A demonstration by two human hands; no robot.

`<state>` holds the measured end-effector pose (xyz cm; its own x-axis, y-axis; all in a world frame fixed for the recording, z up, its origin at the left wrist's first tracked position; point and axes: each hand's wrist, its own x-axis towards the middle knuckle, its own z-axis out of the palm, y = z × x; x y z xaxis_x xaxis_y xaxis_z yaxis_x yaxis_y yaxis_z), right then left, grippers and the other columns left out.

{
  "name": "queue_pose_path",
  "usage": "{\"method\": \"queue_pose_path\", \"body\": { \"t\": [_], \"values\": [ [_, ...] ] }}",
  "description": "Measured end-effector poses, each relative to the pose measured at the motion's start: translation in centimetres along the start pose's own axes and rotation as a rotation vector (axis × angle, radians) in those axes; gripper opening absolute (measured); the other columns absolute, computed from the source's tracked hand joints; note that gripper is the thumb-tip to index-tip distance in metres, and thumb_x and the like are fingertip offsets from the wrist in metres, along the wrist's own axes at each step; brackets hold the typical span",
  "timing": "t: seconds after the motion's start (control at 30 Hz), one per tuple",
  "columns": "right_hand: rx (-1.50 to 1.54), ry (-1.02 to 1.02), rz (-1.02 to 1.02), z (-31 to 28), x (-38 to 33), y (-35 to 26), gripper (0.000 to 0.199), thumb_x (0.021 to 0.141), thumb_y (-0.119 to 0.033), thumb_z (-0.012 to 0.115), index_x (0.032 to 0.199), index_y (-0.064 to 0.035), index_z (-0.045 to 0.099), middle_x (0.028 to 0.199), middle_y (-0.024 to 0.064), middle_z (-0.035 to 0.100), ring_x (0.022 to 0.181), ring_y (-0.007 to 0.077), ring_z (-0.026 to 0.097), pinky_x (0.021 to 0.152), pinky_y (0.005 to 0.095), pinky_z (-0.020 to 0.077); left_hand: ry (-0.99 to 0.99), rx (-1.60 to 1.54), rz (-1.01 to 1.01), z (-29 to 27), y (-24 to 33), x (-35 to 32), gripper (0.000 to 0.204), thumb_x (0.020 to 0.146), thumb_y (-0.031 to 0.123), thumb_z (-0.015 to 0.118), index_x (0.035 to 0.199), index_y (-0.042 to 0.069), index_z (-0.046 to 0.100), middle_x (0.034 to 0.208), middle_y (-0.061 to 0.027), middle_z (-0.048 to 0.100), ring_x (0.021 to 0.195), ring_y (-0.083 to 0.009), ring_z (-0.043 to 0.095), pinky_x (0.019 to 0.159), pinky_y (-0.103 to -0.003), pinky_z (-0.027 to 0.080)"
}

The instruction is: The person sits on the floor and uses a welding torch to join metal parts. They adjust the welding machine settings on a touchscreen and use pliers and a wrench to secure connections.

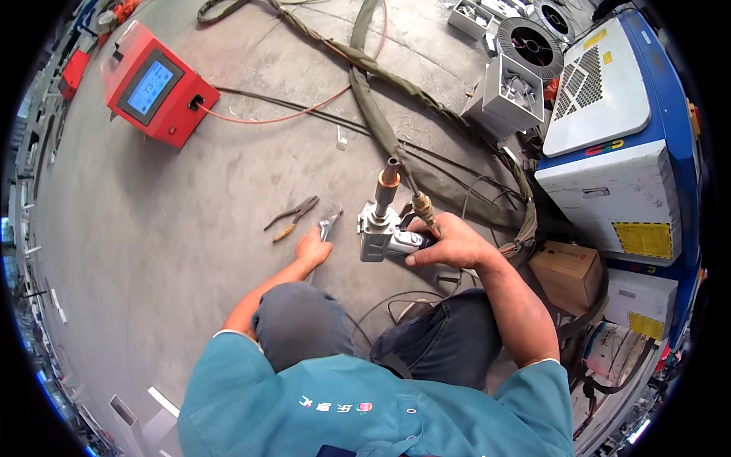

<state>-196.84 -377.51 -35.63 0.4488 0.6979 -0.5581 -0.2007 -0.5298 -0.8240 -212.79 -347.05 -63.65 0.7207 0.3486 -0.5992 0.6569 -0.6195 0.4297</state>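
Observation:
My right hand [451, 242] is wrapped around the grip of a welding gun [375, 238]. Its squared silver head and copper-coloured nozzle [387, 183] point away from me, and a brass hose fitting rises beside my fingers. Lower and to the left, my left hand [313, 248] is closed on a shiny silver wrench-like tool [328, 226]; its exact kind is hard to make out. Just beyond that hand, pliers [292, 219] with dark jaws and an orange-yellow handle lie on the floor, their handles apart.
A red box with a screen [156, 90] stands at far left, a thin red cable running from it. Thick sheathed hoses [373, 114] cross the floor. On the right are a blue-and-white machine [609, 175], a cardboard box [567, 276] and a bin of metal pieces [515, 91].

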Motion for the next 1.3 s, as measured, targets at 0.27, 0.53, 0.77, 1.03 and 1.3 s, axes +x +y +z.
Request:
{"method": "queue_pose_path", "body": {
  "t": [0.27,0.53,0.77,1.03,1.3],
  "values": [
    [-0.050,0.063,-0.003,0.0,-0.5,0.2,0.056,0.074,-0.033,0.090,0.120,-0.0038,0.076,0.094,0.0105,0.076,0.089,0.0184,0.068,0.083,0.0357,0.0527,-0.529,-0.659,0.246,-20.3,6.9,-11.8,0.036,0.093,0.005,0.059,0.128,0.001,0.064,0.096,-0.0120,0.074,0.071,-0.0133,0.067,0.064,-0.029,0.053],
    [-0.071,0.106,-0.043,0.8,0.6,-2.0,0.056,0.075,-0.029,0.092,0.123,-0.0029,0.076,0.095,0.0076,0.077,0.088,0.0134,0.067,0.084,0.0331,0.0526,-0.268,-0.922,0.415,-30.5,12.4,-19.7,0.052,0.107,0.050,0.057,0.119,0.000,0.062,0.086,-0.0146,0.072,0.064,-0.0161,0.069,0.057,-0.026,0.056],
    [-0.053,0.079,-0.078,1.1,1.2,-2.6,0.052,0.075,-0.029,0.092,0.117,-0.0021,0.077,0.090,0.0068,0.074,0.086,0.0145,0.065,0.081,0.0342,0.0514,-0.322,-0.943,0.357,-29.9,15.1,-22.6,0.035,0.104,0.030,0.068,0.121,0.000,0.062,0.092,-0.0115,0.069,0.068,-0.0154,0.067,0.060,-0.028,0.054],
    [-0.054,0.057,-0.079,1.3,1.7,-2.1,0.050,0.077,-0.029,0.088,0.118,-0.0026,0.076,0.092,0.0072,0.075,0.087,0.0154,0.066,0.082,0.0344,0.0519,-0.341,-0.953,0.339,-29.1,15.5,-24.8,0.030,0.101,0.025,0.073,0.114,-0.001,0.066,0.090,-0.0121,0.067,0.065,-0.0155,0.062,0.057,-0.028,0.052],
    [-0.087,0.061,-0.116,1.4,1.8,-2.7,0.052,0.076,-0.030,0.088,0.119,-0.0033,0.077,0.093,0.0091,0.076,0.088,0.0168,0.067,0.083,0.0354,0.0526,-0.276,-0.956,0.215,-29.9,17.4,-26.6,0.038,0.102,0.038,0.072,0.113,0.003,0.063,0.079,-0.0079,0.065,0.062,-0.0129,0.058,0.056,-0.025,0.047]
  ]
}}
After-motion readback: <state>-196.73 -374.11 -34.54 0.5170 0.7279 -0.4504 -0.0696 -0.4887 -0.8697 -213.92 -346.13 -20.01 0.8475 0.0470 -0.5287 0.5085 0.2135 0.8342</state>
